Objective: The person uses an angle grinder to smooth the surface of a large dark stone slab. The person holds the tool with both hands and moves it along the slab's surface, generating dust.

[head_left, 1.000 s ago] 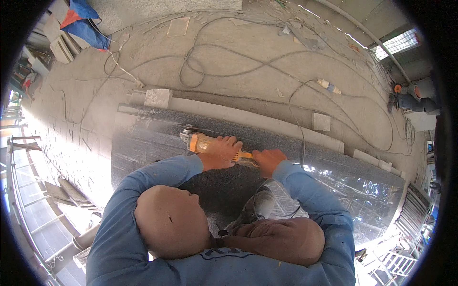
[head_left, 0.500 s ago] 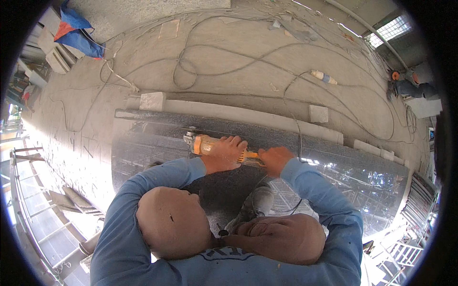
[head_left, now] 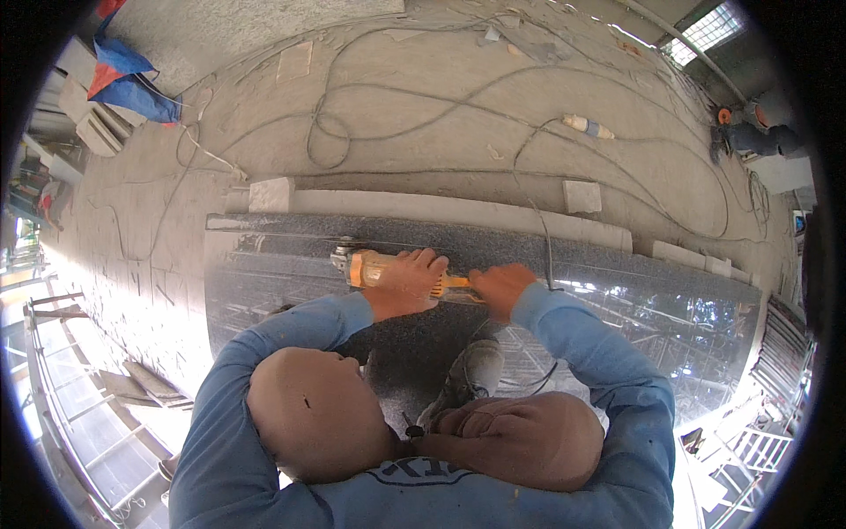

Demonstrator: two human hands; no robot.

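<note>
From here, my left grip (head_left: 405, 286) wraps the yellow-orange angle grinder (head_left: 373, 269) and my right grip (head_left: 504, 292) its rear handle (head_left: 456, 282), the tool roughly lengthwise over the dark speckled stone slab (head_left: 264, 284), metal head (head_left: 341, 257) leftward, nearer my left grip.

Before me, a slab (head_left: 273, 273) lies beneath the grinder (head_left: 374, 268). Beyond the slab, one block (head_left: 270, 195) sits left, a second block (head_left: 582, 197) right.

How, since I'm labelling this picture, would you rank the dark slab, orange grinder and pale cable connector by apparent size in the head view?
Dark slab, largest by far
Orange grinder
Pale cable connector, smallest
</note>
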